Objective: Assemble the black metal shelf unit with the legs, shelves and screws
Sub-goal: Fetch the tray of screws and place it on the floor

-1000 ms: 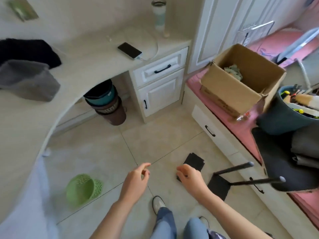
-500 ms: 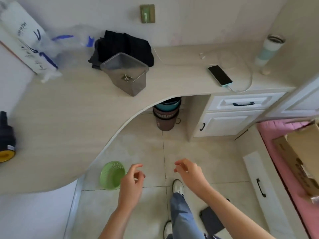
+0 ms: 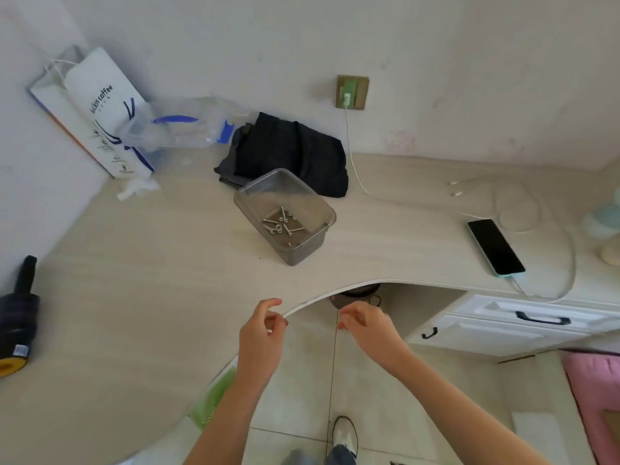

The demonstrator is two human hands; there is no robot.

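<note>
A clear grey plastic tub (image 3: 295, 245) stands on the pale curved desk (image 3: 141, 297), a little tilted in view. Several silver screws (image 3: 281, 224) lie on its bottom. My left hand (image 3: 263, 337) hovers at the desk's front edge, below the tub, its fingers loosely curled and holding nothing. My right hand (image 3: 369, 330) hangs beside it over the floor, also loosely curled and empty. Both hands are well short of the tub. The black shelves and legs are out of view.
Behind the tub lies a black cloth (image 3: 295, 152), with a white paper bag (image 3: 97, 109) and a clear plastic bag (image 3: 181, 125) to the left. A phone (image 3: 496, 246) charges at the right. A black and yellow tool (image 3: 16, 323) sits at the left edge. White drawers (image 3: 523, 318) stand below.
The view has swung from the floor and the black parts by the pink bench up to the desk. Both hands have risen toward the desk edge, still empty.
</note>
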